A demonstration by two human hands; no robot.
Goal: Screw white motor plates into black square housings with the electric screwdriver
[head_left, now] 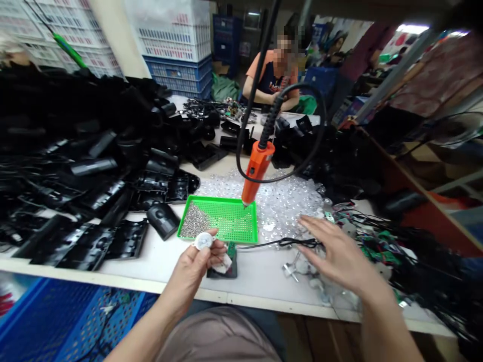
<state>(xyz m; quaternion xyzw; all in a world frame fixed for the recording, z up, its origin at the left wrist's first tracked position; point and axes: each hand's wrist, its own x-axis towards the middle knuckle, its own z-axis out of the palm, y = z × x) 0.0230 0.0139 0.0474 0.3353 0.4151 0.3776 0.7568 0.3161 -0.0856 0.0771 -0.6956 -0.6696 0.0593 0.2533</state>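
My left hand (192, 266) pinches a small round whitish part (204, 240) between thumb and fingers, just in front of the green perforated tray (255, 221). Small silver screws (194, 221) are heaped in the tray's left side. Beside those fingers, a dark block with a green circuit board (231, 250) rests on the table, partly covered by the hand. My right hand (335, 251) is open, fingers apart, by the near right edge of a pile of clear plastic pieces (287, 201). A black cable (294, 242) runs close to its fingertips.
An orange electric screwdriver (256, 168) hangs tip-down over the tray. Black plastic housings (124, 236) are heaped at left. Circuit boards and wires (381, 246) lie at right. A co-worker (273, 75) sits across the table. A blue crate (71, 317) stands below left.
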